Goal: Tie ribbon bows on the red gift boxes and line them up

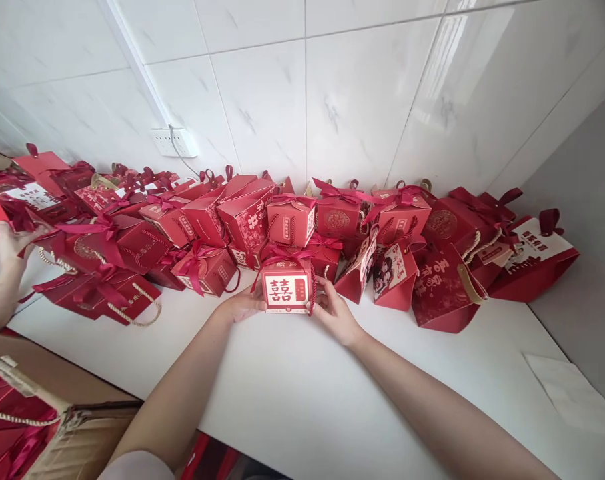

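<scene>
Double-happiness box point(288, 288) is standing between our hands, apparently on the white table point(282, 380), just in front of the other red boxes point(282, 225). Our left hand point(242, 307) is holding its fingers against one side, and our right hand point(335, 313) is gripping the opposite side near the corded edge, probably to keep it upright with its printed face towards us. Other boxes are crowding towards the tiled wall point(262, 100), presumably to save room. Counting, we are seeing one box between our two hands, one open carton point(89, 437), one white sheet point(572, 387) and one socket panel point(182, 143); the crowded boxes are overlapping too much for a sure total.
</scene>
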The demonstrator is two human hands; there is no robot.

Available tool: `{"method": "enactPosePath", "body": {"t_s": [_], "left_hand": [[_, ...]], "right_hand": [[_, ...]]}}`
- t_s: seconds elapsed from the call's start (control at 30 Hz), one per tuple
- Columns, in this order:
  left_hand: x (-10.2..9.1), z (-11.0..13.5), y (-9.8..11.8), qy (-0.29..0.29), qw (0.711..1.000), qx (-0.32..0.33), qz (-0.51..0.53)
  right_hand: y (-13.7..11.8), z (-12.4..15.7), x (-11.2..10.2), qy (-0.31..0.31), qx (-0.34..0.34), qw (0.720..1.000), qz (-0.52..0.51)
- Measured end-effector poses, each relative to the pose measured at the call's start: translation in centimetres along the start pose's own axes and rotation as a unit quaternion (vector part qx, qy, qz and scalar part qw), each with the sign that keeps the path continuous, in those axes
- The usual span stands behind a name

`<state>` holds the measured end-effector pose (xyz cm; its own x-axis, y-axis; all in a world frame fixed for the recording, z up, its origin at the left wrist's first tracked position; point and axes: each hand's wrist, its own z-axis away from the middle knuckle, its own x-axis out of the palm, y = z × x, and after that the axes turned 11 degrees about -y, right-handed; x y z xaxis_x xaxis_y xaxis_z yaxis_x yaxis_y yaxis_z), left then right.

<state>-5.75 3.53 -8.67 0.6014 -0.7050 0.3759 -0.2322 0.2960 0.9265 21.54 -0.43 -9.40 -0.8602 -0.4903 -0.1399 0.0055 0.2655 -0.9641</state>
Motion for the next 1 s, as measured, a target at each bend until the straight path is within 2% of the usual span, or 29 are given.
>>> {"method": "enactPosePath", "body": {"t_s": [0.13,0.23,0.4,0.53,0.63,0.77,0.83,0.93,1.0], "left_hand": [[0.5,0.0,0.0,0.024,0.999,0.011,-0.023],[1.2,0.0,0.2,0.058,0.996,0.021,-0.063],[2.6,-0.7,0.0,0.115,0.985,0.083,-0.1],[3.9,-2.3,-0.8,0.19,0.959,0.152,-0.145],[5.1,-3.2,-1.2,0.241,0.941,0.165,-0.168],[6.7,-3.4,-0.8,0.292,0.925,0.166,-0.179],[7.1,-3.1,-0.5,0.276,0.928,0.168,-0.184],[7.0,-2.6,-0.6,0.177,0.949,0.172,-0.197],[6.5,-2.3,-1.0,0.14,0.955,0.164,-0.204]], "right_hand": [[-0.3,0.3,0.0,-0.005,-0.008,1.0,0.004],[-0.5,0.8,0.0,-0.001,-0.046,0.998,0.049],[-1.1,1.5,0.5,0.075,-0.104,0.986,0.111],[-1.6,2.0,1.1,0.117,-0.15,0.97,0.148],[-1.6,2.2,1.4,0.118,-0.145,0.968,0.167],[-1.2,2.0,1.4,0.119,-0.105,0.977,0.145],[-1.2,1.8,1.2,0.128,-0.078,0.98,0.129],[-1.5,1.7,1.1,0.129,-0.076,0.98,0.133],[-1.8,1.8,1.0,0.114,-0.1,0.976,0.154]]}}
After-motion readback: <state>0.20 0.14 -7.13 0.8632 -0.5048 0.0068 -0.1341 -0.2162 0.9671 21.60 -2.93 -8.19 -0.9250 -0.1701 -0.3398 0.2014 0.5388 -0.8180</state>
